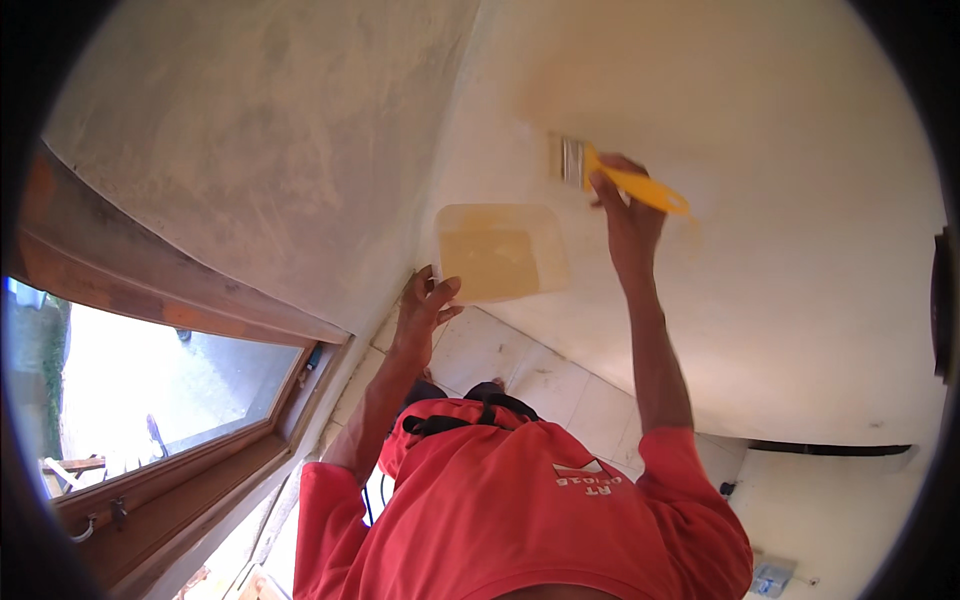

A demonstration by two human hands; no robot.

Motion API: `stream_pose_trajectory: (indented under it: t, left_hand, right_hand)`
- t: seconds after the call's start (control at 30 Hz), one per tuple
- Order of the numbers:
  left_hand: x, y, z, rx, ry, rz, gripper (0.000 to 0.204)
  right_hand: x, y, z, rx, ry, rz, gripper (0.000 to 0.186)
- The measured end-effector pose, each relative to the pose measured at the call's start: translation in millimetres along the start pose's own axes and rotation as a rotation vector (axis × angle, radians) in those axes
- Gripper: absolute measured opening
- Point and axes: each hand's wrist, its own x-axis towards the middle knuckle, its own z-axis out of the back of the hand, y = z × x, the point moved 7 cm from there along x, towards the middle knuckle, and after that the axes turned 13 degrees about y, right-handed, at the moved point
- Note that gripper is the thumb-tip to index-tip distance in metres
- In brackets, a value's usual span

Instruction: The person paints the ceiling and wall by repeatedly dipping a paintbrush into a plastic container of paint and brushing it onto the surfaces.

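My right hand is closed around the yellow handle of a paintbrush. The brush's metal band and pale bristles point left, at the cream wall; whether the bristles touch it I cannot tell. Lower and to the left, my left hand grips the near left corner of a translucent plastic tub, thumb and fingers on its rim. Yellowish-tan paint lies in the tub, with smears up its far side. A darker, wet-looking patch marks the wall above the brush.
A greyish, blotchy wall meets the cream one at a corner on the left. Below it is a wooden-framed window with a latch. Pale floor tiles show beneath the tub. A dark object is at the right edge.
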Motion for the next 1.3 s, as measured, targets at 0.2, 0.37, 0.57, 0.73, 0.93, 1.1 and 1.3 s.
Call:
stream_pose_trajectory:
  t: [0.2, 0.37, 0.57, 0.73, 0.93, 1.1, 1.3]
  left_hand:
    - [-18, 14, 15, -0.035, -0.03, -0.013, 0.075]
    - [-30, 25, 25, -0.093, -0.108, -0.01, 0.087]
    - [-31, 37, 32, -0.03, -0.081, 0.029, 0.08]
    - [-31, 40, 29, -0.041, -0.072, 0.051, 0.079]
    - [-33, 41, 26, -0.055, -0.053, 0.042, 0.079]
    - [-41, 48, 31, -0.057, -0.094, 0.062, 0.078]
    - [-50, 55, 41, -0.058, -0.122, 0.075, 0.077]
  right_hand:
    - [74, 93, -6, -0.725, 0.069, 0.651, 0.022]
    - [58, 108, -2, -0.748, 0.139, 0.646, 0.024]
    - [26, 0, -62, -1.057, 0.408, 0.436, 0.024]
    - [76, 90, -25, -1.218, 0.109, 0.858, 0.025]
    - [84, 115, -27, -1.466, -0.034, 1.023, 0.031]
    - [38, -40, -112, -1.35, 0.447, 0.673, 0.026]
    - [72, -27, -128, -1.319, 0.448, 0.436, 0.029]
